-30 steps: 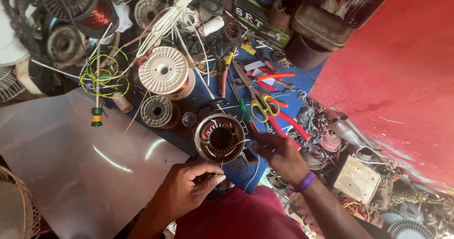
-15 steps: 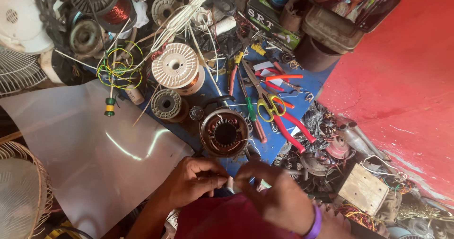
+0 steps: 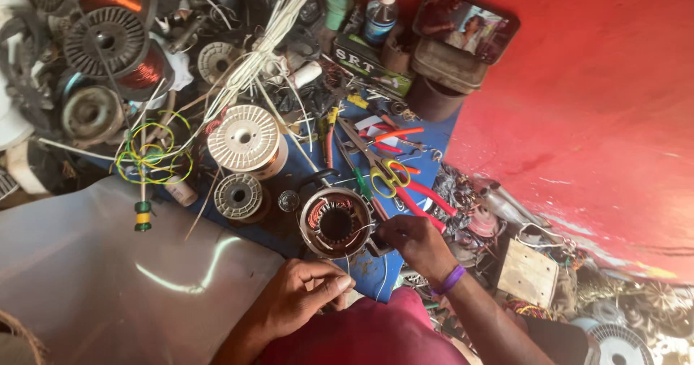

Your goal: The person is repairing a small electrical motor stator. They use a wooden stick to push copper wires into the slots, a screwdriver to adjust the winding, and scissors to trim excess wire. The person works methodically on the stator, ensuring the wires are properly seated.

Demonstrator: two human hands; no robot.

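A round motor stator [image 3: 335, 222] with copper windings lies on the blue mat [image 3: 376, 271] in front of me. My right hand [image 3: 413, 241], with a purple band at the wrist, rests at the stator's right rim, its fingers pinched on something small there; what it grips is hidden. My left hand [image 3: 307, 293] is curled just below the stator, fingertips pinched together on a thin strand of wire that I can barely make out. A pair of scissors with yellow and red handles [image 3: 387, 170] lies just above my right hand.
Two white wire spools [image 3: 244, 138] [image 3: 238, 195] stand left of the stator. A loose coil of green and yellow wire [image 3: 153, 155] lies further left. A grey sheet [image 3: 94, 285] covers the lower left. Copper coils, pliers, a bottle [image 3: 380, 12] and scrap parts crowd the back and right.
My right hand has moved from beside my left hand up to the stator's right rim. The view has shifted, and the stator now sits a little closer.
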